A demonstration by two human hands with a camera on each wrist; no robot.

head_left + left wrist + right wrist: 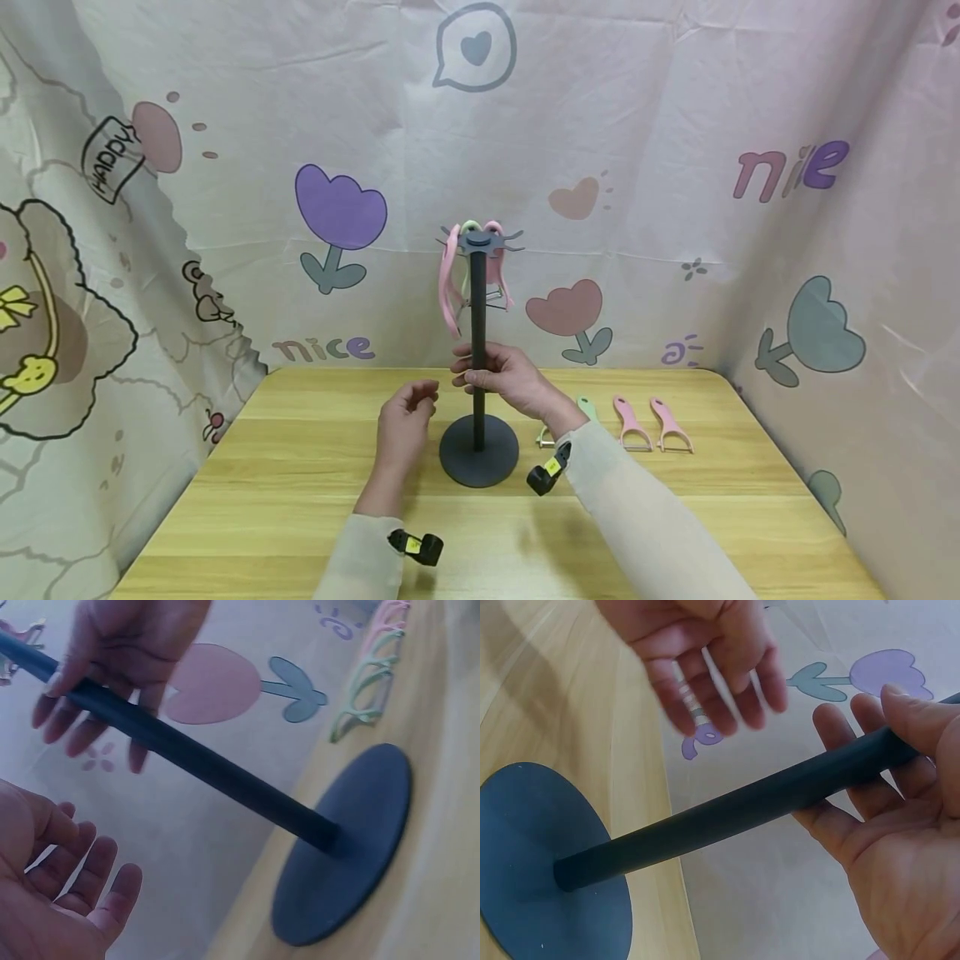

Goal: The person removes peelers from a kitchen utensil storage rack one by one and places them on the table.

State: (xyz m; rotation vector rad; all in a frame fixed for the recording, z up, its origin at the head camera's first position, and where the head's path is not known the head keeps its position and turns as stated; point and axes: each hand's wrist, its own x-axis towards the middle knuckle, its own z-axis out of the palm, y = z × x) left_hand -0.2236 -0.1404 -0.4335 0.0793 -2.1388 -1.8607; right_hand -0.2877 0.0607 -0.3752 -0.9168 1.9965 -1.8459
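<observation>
A dark grey stand (478, 333) with a round base (352, 847) and a ring of hooks at its top stands upright on the table. My right hand (513, 382) grips the pole around its middle, the thumb in front and the fingers behind. Left of the pole, my left hand (405, 421) is held apart from it, fingers loosely bent with nothing in them. On the hooks hang a pink peeler (448, 283) at the left, another pink peeler (497, 271) at the back right, and a light green one (470, 226) mostly hidden by the pole.
To the right on the wooden table (262, 450) lie two pink peelers (625, 412) (663, 412) and light green peelers (367, 686) (587, 407), partly hidden by my right arm in the head view. A printed cloth (645, 108) hangs behind and at the sides.
</observation>
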